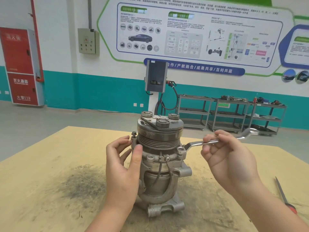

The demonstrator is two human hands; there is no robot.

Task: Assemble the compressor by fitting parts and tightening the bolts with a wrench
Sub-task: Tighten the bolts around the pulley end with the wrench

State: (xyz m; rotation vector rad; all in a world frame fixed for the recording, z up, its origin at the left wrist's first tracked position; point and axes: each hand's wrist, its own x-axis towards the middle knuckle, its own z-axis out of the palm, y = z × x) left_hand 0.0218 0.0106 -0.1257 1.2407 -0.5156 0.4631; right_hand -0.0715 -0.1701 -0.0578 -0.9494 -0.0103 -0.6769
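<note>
A grey metal compressor stands upright on the tan table, its grooved pulley and clutch plate on top. My left hand holds its left side, thumb pressed against the flange under the pulley. A bolt sticks up from a lug at the upper left, just beyond my fingertips. My right hand pinches the shank of a silver ring wrench. The wrench's near end sits over a lug on the compressor's right side; its far end points right and away.
A red-handled file or screwdriver lies at the table's right edge. A dark greasy stain marks the table left of the compressor. Behind the table stand a charging post and grey shelf carts along the wall.
</note>
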